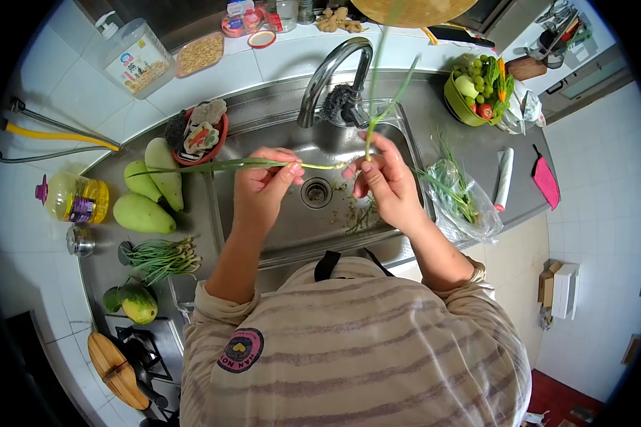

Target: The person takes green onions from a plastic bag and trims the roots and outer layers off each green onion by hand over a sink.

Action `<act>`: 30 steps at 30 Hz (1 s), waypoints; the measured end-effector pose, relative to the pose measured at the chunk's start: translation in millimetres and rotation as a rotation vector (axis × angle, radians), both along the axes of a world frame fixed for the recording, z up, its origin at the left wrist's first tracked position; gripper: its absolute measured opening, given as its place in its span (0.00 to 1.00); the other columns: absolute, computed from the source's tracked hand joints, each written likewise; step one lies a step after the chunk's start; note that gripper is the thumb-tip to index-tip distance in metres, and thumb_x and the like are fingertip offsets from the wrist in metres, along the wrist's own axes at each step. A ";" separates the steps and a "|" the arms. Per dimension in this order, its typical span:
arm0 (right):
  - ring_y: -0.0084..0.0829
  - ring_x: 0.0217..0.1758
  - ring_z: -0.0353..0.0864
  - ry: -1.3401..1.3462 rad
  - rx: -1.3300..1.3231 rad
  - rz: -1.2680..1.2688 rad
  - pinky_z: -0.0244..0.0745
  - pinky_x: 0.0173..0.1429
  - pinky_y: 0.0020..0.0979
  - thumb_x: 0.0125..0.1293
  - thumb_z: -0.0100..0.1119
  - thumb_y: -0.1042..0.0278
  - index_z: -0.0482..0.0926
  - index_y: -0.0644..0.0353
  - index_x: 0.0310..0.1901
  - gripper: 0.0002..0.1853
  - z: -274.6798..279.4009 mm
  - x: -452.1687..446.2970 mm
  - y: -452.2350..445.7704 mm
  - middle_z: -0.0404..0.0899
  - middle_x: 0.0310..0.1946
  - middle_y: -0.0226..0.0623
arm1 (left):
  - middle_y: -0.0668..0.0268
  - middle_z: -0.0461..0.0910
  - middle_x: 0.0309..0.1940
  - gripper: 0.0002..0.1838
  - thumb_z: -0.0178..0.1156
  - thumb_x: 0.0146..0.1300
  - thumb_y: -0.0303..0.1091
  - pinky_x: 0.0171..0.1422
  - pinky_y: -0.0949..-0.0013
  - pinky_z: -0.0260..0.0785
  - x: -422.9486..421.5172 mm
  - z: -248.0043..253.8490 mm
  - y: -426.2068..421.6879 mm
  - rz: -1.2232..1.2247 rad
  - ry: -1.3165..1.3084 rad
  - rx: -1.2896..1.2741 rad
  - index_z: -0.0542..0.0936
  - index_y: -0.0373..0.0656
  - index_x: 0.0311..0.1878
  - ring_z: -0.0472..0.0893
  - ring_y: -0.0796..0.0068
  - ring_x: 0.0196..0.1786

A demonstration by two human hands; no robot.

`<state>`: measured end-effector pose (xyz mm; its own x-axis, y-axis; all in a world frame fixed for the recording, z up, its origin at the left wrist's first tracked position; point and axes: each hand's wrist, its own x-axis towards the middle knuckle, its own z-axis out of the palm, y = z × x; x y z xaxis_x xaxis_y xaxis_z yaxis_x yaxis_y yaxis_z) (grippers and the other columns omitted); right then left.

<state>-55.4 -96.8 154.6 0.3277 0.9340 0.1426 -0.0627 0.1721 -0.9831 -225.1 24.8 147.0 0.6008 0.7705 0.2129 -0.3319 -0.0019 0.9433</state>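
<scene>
Over the sink [238,128], my left hand [263,185] pinches a scallion [217,165] between thumb and fingers. Its green leaf points left and its pale end points toward my other hand. My right hand [388,178] grips a second green scallion stalk [370,127], whose leaves stick up past the faucet. The pale ends come close together between my fingertips; I cannot tell whether they touch. Below, scallion trimmings [362,215] lie in the basin beside the drain [316,193].
A scallion bunch [162,260] lies on the left counter near pale green gourds [144,213]. A red bowl [223,135] stands at the sink's left. To the right sit a plastic bag of scallions [464,203] and a green basket of produce [459,107]. The faucet [327,67] arches behind my hands.
</scene>
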 end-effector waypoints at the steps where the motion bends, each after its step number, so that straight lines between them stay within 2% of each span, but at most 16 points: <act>1: 0.17 0.27 0.71 -0.061 -0.054 0.043 0.68 0.31 0.20 0.70 0.38 0.72 0.64 0.61 0.55 0.14 -0.9 1.1 -1.2 0.74 0.32 0.33 | 0.58 0.74 0.38 0.04 0.53 0.60 0.19 0.39 0.73 0.70 -1.7 0.4 1.8 -0.028 0.008 -0.013 0.73 0.35 0.38 0.76 0.75 0.33; 2: 0.18 0.26 0.71 -0.035 -0.129 0.049 0.68 0.32 0.19 0.68 0.40 0.73 0.68 0.63 0.49 0.11 -2.4 3.5 -1.0 0.72 0.31 0.32 | 0.59 0.74 0.37 0.04 0.53 0.60 0.19 0.38 0.74 0.70 -2.7 1.1 2.7 -0.057 0.016 -0.026 0.73 0.35 0.38 0.75 0.76 0.33; 3: 0.18 0.26 0.71 -0.034 -0.129 0.048 0.68 0.32 0.19 0.68 0.40 0.73 0.68 0.63 0.49 0.11 -1.8 2.6 -1.0 0.72 0.31 0.32 | 0.59 0.74 0.37 0.04 0.53 0.60 0.19 0.38 0.74 0.70 -3.0 2.9 1.8 -0.058 0.016 -0.026 0.73 0.35 0.38 0.75 0.76 0.33; 5: 0.21 0.25 0.71 -0.240 -0.164 0.092 0.67 0.31 0.22 0.66 0.43 0.73 0.71 0.65 0.43 0.08 0.8 -0.1 0.7 0.71 0.28 0.34 | 0.61 0.74 0.34 0.03 0.52 0.60 0.20 0.37 0.73 0.68 -3.2 6.8 0.2 -0.085 0.043 -0.143 0.72 0.35 0.38 0.74 0.76 0.31; 6: 0.28 0.26 0.72 -0.436 -0.047 0.064 0.66 0.31 0.27 0.65 0.47 0.71 0.72 0.65 0.41 0.08 -3.8 -0.9 5.2 0.70 0.28 0.38 | 0.61 0.74 0.34 0.03 0.52 0.60 0.20 0.37 0.73 0.68 -3.5 7.1 1.1 -0.086 0.043 -0.142 0.72 0.35 0.38 0.74 0.76 0.31; 7: 0.28 0.26 0.72 -0.436 -0.047 0.063 0.66 0.31 0.27 0.65 0.47 0.71 0.72 0.65 0.41 0.08 -4.1 -0.5 5.3 0.70 0.28 0.38 | 0.62 0.74 0.33 0.03 0.52 0.60 0.21 0.37 0.73 0.67 -4.3 7.3 2.6 -0.089 0.064 -0.174 0.72 0.36 0.37 0.74 0.76 0.31; 9: 0.20 0.26 0.68 -0.572 -0.041 0.151 0.64 0.31 0.22 0.66 0.48 0.69 0.72 0.65 0.41 0.08 1.0 -1.1 5.5 0.66 0.27 0.31 | 0.63 0.74 0.32 0.02 0.53 0.60 0.23 0.36 0.73 0.67 -5.3 8.0 4.5 -0.092 0.085 -0.205 0.72 0.37 0.37 0.73 0.76 0.31; 11: 0.20 0.25 0.67 -0.575 -0.012 0.148 0.62 0.30 0.22 0.66 0.49 0.69 0.72 0.65 0.40 0.08 2.3 -2.6 6.2 0.66 0.26 0.31 | 0.65 0.73 0.30 0.02 0.53 0.60 0.25 0.35 0.73 0.66 -6.0 9.4 5.8 -0.132 0.038 -0.308 0.72 0.38 0.35 0.73 0.77 0.31; 15: 0.20 0.23 0.63 -0.506 0.059 0.193 0.59 0.27 0.22 0.66 0.49 0.70 0.73 0.65 0.39 0.08 1.3 -4.1 8.2 0.66 0.24 0.30 | 0.66 0.73 0.29 0.02 0.54 0.60 0.25 0.35 0.73 0.66 -9.1 7.3 10.5 -0.170 0.041 -0.356 0.72 0.39 0.35 0.73 0.78 0.31; 19: 0.21 0.23 0.62 -0.353 -0.124 0.278 0.59 0.27 0.22 0.66 0.48 0.71 0.73 0.66 0.38 0.07 12.2 -8.0 6.0 0.66 0.23 0.30 | 0.66 0.73 0.28 0.02 0.54 0.60 0.25 0.35 0.73 0.66 -9.9 9.6 12.0 -0.188 0.081 -0.302 0.72 0.39 0.35 0.73 0.78 0.31; 21: 0.28 0.27 0.72 -0.422 -0.118 0.278 0.65 0.31 0.27 0.64 0.49 0.71 0.74 0.64 0.36 0.06 13.3 -11.0 7.9 0.72 0.23 0.37 | 0.66 0.73 0.29 0.02 0.54 0.60 0.24 0.35 0.73 0.66 -10.0 10.1 12.2 -0.183 0.075 -0.285 0.72 0.39 0.35 0.73 0.78 0.31; 22: 0.28 0.27 0.72 -0.423 -0.118 0.277 0.65 0.31 0.27 0.64 0.49 0.71 0.74 0.64 0.36 0.06 13.7 -11.5 9.2 0.72 0.23 0.37 | 0.65 0.73 0.29 0.02 0.54 0.60 0.24 0.36 0.73 0.66 -10.4 10.3 12.3 -0.173 0.094 -0.251 0.71 0.38 0.35 0.73 0.78 0.31; 24: 0.30 0.26 0.71 -0.551 -0.026 0.193 0.65 0.31 0.29 0.64 0.48 0.72 0.73 0.65 0.34 0.06 14.2 -12.6 11.4 0.71 0.22 0.38 | 0.64 0.73 0.29 0.02 0.54 0.60 0.24 0.36 0.73 0.66 -11.1 8.6 12.9 -0.163 0.113 -0.216 0.71 0.38 0.35 0.72 0.78 0.31; 27: 0.36 0.26 0.71 -0.535 -0.110 0.078 0.65 0.30 0.32 0.62 0.47 0.74 0.72 0.66 0.32 0.05 11.4 -15.9 14.2 0.70 0.23 0.41 | 0.62 0.74 0.31 0.02 0.54 0.59 0.22 0.38 0.74 0.68 -10.2 3.4 12.2 -0.143 0.051 -0.114 0.71 0.37 0.35 0.74 0.76 0.32; 29: 0.38 0.26 0.71 -0.566 -0.067 -0.004 0.65 0.30 0.33 0.62 0.47 0.75 0.71 0.66 0.32 0.04 3.0 -16.8 19.5 0.70 0.23 0.42 | 0.59 0.75 0.34 0.03 0.54 0.58 0.19 0.39 0.74 0.71 -8.0 3.9 4.3 -0.054 0.026 0.121 0.71 0.36 0.35 0.76 0.74 0.32; 30: 0.40 0.26 0.71 -0.594 -0.028 -0.085 0.65 0.30 0.34 0.61 0.47 0.76 0.71 0.66 0.32 0.04 -1.9 -17.3 21.7 0.70 0.23 0.43 | 0.59 0.75 0.34 0.03 0.54 0.58 0.19 0.39 0.74 0.71 -7.4 1.7 1.4 -0.057 0.024 0.124 0.71 0.36 0.35 0.76 0.74 0.32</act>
<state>-72.7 -75.1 152.8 0.2729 0.9140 0.3002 0.5115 0.1265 -0.8499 -232.5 26.2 148.7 0.6487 0.7040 0.2890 -0.3119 -0.1004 0.9448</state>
